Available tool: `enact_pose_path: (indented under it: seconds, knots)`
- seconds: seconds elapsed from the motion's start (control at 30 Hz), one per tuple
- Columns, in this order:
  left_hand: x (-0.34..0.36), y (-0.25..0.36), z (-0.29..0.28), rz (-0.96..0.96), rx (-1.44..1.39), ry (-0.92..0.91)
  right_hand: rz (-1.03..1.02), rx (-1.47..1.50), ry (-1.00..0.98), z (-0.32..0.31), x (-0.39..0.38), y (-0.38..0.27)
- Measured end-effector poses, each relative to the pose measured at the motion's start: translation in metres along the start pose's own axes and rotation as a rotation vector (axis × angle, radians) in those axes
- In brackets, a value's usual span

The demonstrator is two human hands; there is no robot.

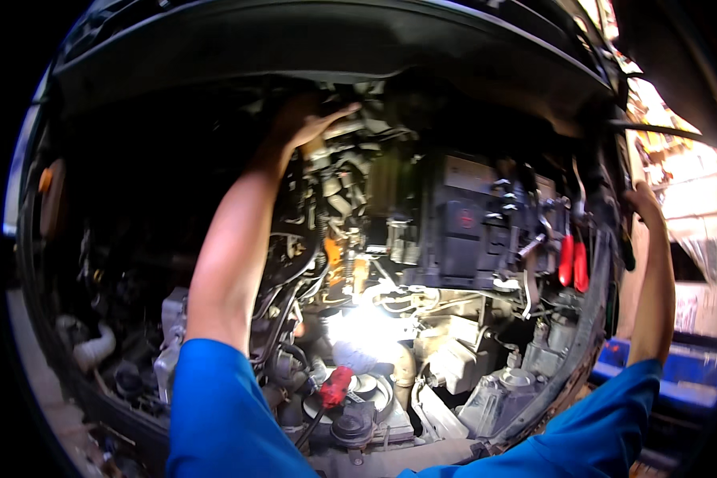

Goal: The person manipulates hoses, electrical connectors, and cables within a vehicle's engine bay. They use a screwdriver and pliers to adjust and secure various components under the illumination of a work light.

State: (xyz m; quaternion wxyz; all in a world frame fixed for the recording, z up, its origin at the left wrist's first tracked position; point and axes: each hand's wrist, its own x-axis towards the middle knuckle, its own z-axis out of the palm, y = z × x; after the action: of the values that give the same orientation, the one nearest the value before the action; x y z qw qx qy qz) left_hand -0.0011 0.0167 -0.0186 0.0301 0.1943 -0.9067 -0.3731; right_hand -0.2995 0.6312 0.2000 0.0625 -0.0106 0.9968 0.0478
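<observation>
My left hand (315,127) reaches deep into a vehicle's engine bay, by the pipes and hoses (342,187) near its middle. One finger stretches out to the right; the others are lost in shadow, and I see nothing held. Off to the right, my right hand (643,201) is at the side edge of the bay (605,247). Its fingers curl round something dark that I cannot make out. Between my arms a bright work light (366,325) glares. In front of it lies a tool with a red handle (337,385) and a dark shaft, like a screwdriver.
A black battery-like box (464,227) stands right of the middle. Beside it hang red-handled pliers (566,259) and some metal tools. The raised hood (319,48) spans the top. A white hose (95,347) is at the left, a blue bin (693,370) outside at right.
</observation>
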Motion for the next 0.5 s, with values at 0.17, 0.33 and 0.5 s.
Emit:
enact_pose_path:
  seconds: [0.17,0.33,0.5]
  knots:
    - [-0.03,0.015,-0.029,-0.027,-0.02,-0.001,0.021,-0.027,0.056,0.021,0.011,-0.029]
    - [-0.022,0.021,-0.015,0.02,-0.014,0.005,-0.089,-0.127,0.205,0.022,0.068,0.053]
    - [-0.012,0.012,0.017,0.14,-0.204,0.195,-0.148,-0.045,0.38,0.015,0.035,0.098]
